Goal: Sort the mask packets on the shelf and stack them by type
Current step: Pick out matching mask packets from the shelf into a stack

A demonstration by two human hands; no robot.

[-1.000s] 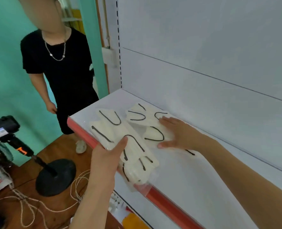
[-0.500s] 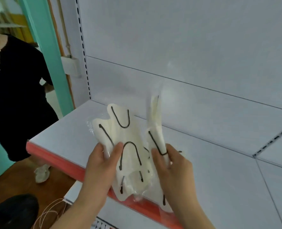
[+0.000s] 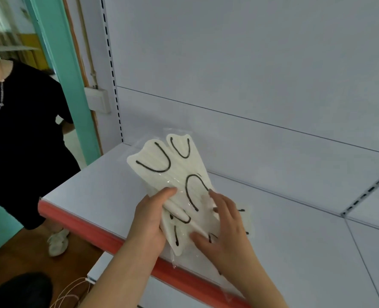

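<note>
Mask packets, fanned above the shelf: left hand pinches them, right hand rests spread on top. Likely light, limp, film-slick; grip flat near the lower edges.

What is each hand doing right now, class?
Left hand: grips the mask packets, thumb on top.
Right hand: fingers spread fairly straight on the packets, pressing rather than gripping.
</note>
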